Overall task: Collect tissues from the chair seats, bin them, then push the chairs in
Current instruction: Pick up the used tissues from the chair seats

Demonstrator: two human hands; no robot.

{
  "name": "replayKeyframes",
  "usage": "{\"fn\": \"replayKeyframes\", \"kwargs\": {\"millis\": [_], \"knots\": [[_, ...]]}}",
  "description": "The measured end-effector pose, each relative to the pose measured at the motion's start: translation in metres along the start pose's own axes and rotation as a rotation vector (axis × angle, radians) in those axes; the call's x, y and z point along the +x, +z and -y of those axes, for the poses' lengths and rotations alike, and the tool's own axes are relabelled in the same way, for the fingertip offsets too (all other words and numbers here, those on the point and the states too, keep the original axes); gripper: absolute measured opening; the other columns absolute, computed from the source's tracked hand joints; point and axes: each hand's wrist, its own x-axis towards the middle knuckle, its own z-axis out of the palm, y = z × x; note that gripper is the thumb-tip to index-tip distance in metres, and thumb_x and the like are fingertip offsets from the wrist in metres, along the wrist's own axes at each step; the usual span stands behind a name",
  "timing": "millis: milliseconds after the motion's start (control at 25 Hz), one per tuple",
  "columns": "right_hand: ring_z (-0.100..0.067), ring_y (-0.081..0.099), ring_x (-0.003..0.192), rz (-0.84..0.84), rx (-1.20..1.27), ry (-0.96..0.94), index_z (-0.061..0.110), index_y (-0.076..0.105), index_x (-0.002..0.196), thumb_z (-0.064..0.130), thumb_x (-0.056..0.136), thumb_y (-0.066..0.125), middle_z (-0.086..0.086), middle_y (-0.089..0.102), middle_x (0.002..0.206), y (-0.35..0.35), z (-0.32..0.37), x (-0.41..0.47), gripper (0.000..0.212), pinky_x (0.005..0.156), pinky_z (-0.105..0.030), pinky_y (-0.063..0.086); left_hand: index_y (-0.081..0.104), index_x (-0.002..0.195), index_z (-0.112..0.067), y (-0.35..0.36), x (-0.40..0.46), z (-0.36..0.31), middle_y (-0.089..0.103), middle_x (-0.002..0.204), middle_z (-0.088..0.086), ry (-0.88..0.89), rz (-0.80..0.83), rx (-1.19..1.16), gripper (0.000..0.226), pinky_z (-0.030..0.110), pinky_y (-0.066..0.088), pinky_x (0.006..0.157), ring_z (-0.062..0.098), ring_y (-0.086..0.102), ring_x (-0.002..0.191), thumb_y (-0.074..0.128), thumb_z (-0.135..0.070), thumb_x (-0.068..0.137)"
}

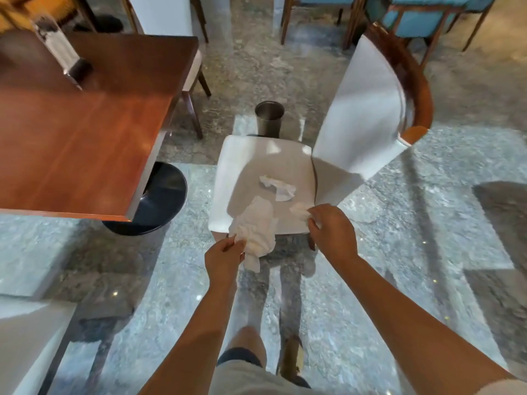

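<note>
I am collecting: left hand [225, 253] gripping a wad [258, 229], right hand [328, 226] pinching a tissue [301, 210]; the last tissue [278, 186] on the seat [248, 166] probably needs grabbing next, before the bin [269, 116].

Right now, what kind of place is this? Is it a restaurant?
Probably yes, a restaurant or café dining room. A polished wooden table has a clear menu stand, cushioned white chairs and blue chairs sit around other tables, and used white tissues lie on a seat.

Crumpled white paper tissue [277, 186] on a smooth, matt white upholstered chair seat [242, 166]; glossy reddish-brown wooden table [85, 124]; dull grey metal cylindrical bin [269, 118]; polished speckled grey stone floor [427, 209]
</note>
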Motion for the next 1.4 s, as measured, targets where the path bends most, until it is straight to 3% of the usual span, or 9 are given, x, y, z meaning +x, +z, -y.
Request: {"fn": "replayKeyframes", "kwargs": {"millis": [240, 320, 400, 440, 560, 840, 1000, 1200, 1400], "knots": [[-0.029, 0.061, 0.093, 0.099, -0.007, -0.01, 0.006, 0.067, 0.101, 0.003, 0.082, 0.06, -0.012, 0.069, 0.101, 0.056, -0.027, 0.096, 0.02, 0.072, -0.029, 0.047, 0.07, 0.067, -0.02, 0.041, 0.081, -0.007, 0.069, 0.064, -0.004, -0.086, -0.028, 0.013, 0.016, 0.046, 0.054, 0.088, 0.03, 0.066, 0.081, 0.071, -0.009, 0.079], [-0.029, 0.061, 0.092, 0.121, -0.014, -0.005, 0.006, 0.066, 0.1, 0.002, 0.082, 0.06, -0.012, 0.069, 0.101, 0.079, -0.036, 0.127, 0.02, 0.073, -0.032, 0.049, 0.073, 0.076, -0.012, 0.054, 0.114, -0.014, 0.069, 0.061, -0.008, -0.092, -0.028, 0.021, 0.005, 0.048, 0.053, 0.088, 0.027, 0.065, 0.077, 0.071, -0.009, 0.078], [-0.03, 0.061, 0.094, 0.122, -0.009, 0.008, 0.004, 0.066, 0.1, 0.001, 0.082, 0.06, -0.013, 0.068, 0.104, 0.107, -0.048, 0.16, 0.02, 0.075, -0.035, 0.051, 0.073, 0.087, -0.006, 0.07, 0.148, -0.019, 0.069, 0.067, -0.006, -0.093, -0.038, 0.003, 0.009, 0.048, 0.054, 0.088, 0.025, 0.066, 0.078, 0.071, -0.008, 0.079], [-0.03, 0.061, 0.096, 0.124, -0.002, 0.012, 0.003, 0.067, 0.1, 0.0, 0.082, 0.06, -0.014, 0.068, 0.106, 0.127, -0.056, 0.177, 0.02, 0.077, -0.035, 0.052, 0.074, 0.082, -0.012, 0.077, 0.167, -0.016, 0.07, 0.065, -0.008, -0.081, -0.04, 0.001, 0.006, 0.048, 0.054, 0.087, 0.027, 0.066, 0.079, 0.071, -0.008, 0.079], [-0.03, 0.06, 0.101, 0.143, -0.012, 0.028, 0.002, 0.066, 0.102, 0.0, 0.081, 0.059, -0.014, 0.066, 0.111, 0.189, -0.085, 0.217, 0.022, 0.082, -0.038, 0.052, 0.071, 0.054, -0.03, 0.091, 0.217, 0.007, 0.069, 0.056, -0.014, -0.057, -0.035, 0.048, 0.031, 0.049, 0.055, 0.084, 0.033, 0.067, 0.08, 0.07, -0.012, 0.079], [-0.031, 0.052, 0.115, 0.408, -0.078, 0.031, 0.005, 0.063, 0.111, 0.01, 0.086, 0.058, -0.014, 0.059, 0.125, 0.314, -0.151, 0.251, 0.026, 0.092, -0.038, 0.046, 0.067, 0.059, -0.028, 0.094, 0.281, 0.082, 0.068, 0.053, -0.014, -0.168, -0.144, -0.01, 0.029, 0.04, 0.055, 0.082, 0.024, 0.066, 0.074, 0.069, -0.008, 0.08], [-0.041, 0.054, 0.114, 0.46, -0.115, -0.102, 0.008, 0.071, 0.096, 0.008, 0.07, 0.075, -0.022, 0.06, 0.123, 0.331, -0.17, 0.248, 0.026, 0.09, -0.045, 0.049, 0.069, 0.053, -0.032, 0.095, 0.29, 0.091, 0.07, 0.056, -0.012, -0.209, -0.153, -0.018, 0.037, 0.035, 0.054, 0.079, 0.023, 0.067, 0.076, 0.069, -0.006, 0.079], [-0.031, 0.038, 0.131, 0.592, -0.211, -0.026, 0.016, 0.047, 0.132, 0.016, 0.088, 0.057, -0.012, 0.04, 0.145, 0.348, -0.182, 0.256, 0.045, 0.1, -0.04, 0.041, 0.068, 0.067, -0.028, 0.103, 0.297, 0.094, 0.071, 0.059, -0.013, -0.202, -0.158, -0.021, 0.027, 0.029, 0.057, 0.072, 0.02, 0.068, 0.076, 0.069, -0.004, 0.079], [-0.036, 0.053, 0.103, 0.52, -0.226, -0.064, 0.012, 0.056, 0.12, 0.006, 0.087, 0.053, -0.015, 0.062, 0.116, 0.356, -0.179, 0.253, 0.034, 0.076, -0.038, 0.049, 0.07, 0.067, -0.028, 0.107, 0.298, 0.1, 0.073, 0.066, -0.009, -0.234, -0.171, -0.029, 0.026, 0.036, 0.055, 0.08, 0.021, 0.069, 0.079, 0.07, -0.003, 0.077]]}}
